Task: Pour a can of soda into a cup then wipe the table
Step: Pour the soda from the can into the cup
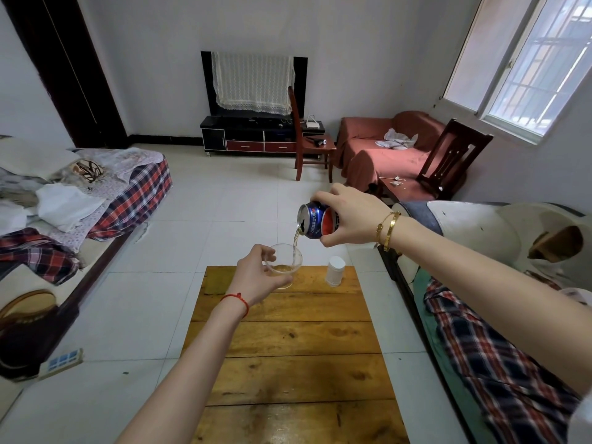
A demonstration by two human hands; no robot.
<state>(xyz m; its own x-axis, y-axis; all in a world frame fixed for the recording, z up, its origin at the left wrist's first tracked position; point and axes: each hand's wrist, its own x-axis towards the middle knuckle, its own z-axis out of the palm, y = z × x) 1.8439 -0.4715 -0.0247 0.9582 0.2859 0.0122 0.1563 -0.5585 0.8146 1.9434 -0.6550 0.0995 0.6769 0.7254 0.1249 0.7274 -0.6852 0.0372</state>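
My right hand [349, 217] is tipping the blue can [315, 221], soda streaming into the clear cup [286, 265] my left hand [259, 277] is gripping just below, over the wooden table [288, 347].

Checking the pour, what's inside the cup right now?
A shallow layer of amber soda lies in the cup, fed by a thin stream from the can. The left hand covers its near side.

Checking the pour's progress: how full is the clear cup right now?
Nearly empty: the cup shows only a shallow amber layer at its bottom, while a thin stream falls from the tipped can.
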